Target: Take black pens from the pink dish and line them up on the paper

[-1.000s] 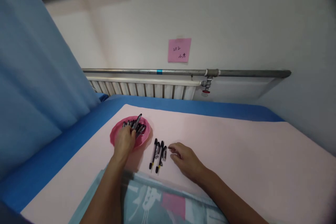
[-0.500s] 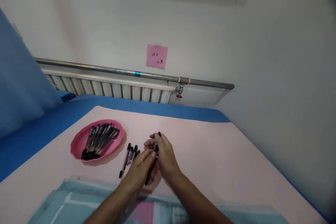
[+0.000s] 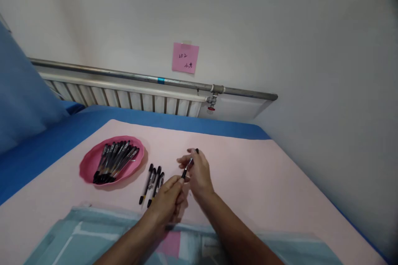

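My left hand (image 3: 168, 201) is closed around the lower part of a black gel pen (image 3: 184, 173), which slants up and away from me. My right hand (image 3: 200, 176) holds the pen's far, capped end between thumb and fingers; whether cap and barrel are still joined I cannot tell. Just left of my left hand, several pens and pen parts (image 3: 146, 184) with black ends lie side by side on the pink table cover (image 3: 248, 182). Farther left, a pink oval dish (image 3: 85, 165) with a wavy rim holds a bundle of similar black pens (image 3: 113, 161).
A teal cloth (image 3: 102, 234) with white lines lies along the near edge, under my forearms. Beyond the table's blue edge (image 3: 174, 121) are a white radiator (image 3: 124, 98) and a metal pipe (image 3: 130, 75). A pink note (image 3: 185, 58) is taped to the wall; a blue curtain (image 3: 25, 91) hangs left.
My right hand has shifted slightly up and right with the pen's capped end, and more pen shows between my hands. My left hand keeps its hold. The view has tilted down slightly.
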The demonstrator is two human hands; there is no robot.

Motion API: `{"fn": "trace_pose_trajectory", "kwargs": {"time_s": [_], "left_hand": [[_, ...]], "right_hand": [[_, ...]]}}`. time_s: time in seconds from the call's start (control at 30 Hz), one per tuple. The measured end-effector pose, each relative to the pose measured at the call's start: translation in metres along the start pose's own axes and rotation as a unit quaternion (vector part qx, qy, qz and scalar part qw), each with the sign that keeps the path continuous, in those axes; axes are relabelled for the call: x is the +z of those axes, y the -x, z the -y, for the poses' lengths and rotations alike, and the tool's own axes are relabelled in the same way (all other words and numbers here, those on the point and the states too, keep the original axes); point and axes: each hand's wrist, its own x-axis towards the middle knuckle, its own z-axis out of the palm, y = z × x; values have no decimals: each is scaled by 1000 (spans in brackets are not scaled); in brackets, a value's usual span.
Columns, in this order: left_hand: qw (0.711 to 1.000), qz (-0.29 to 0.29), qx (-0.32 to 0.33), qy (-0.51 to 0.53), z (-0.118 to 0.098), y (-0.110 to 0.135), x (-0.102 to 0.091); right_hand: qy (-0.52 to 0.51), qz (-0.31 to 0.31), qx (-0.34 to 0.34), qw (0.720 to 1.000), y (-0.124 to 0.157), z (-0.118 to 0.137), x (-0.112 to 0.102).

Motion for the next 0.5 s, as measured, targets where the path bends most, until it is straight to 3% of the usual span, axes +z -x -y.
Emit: {"fn": "trace_pose_trajectory", "kwargs": {"time_s": [0.1, 0.3, 0.5], "left_hand": [[1000, -5, 17, -6, -4, 0, -7], [996, -26, 85, -1, -8, 0, -14], [989, -38, 130, -54, -1, -4, -16]], "right_hand": [[-40, -13, -21, 999, -12, 10, -12], [57, 142, 54, 987, 4, 11, -7], [65, 123, 43, 989, 15, 7, 5]]}}
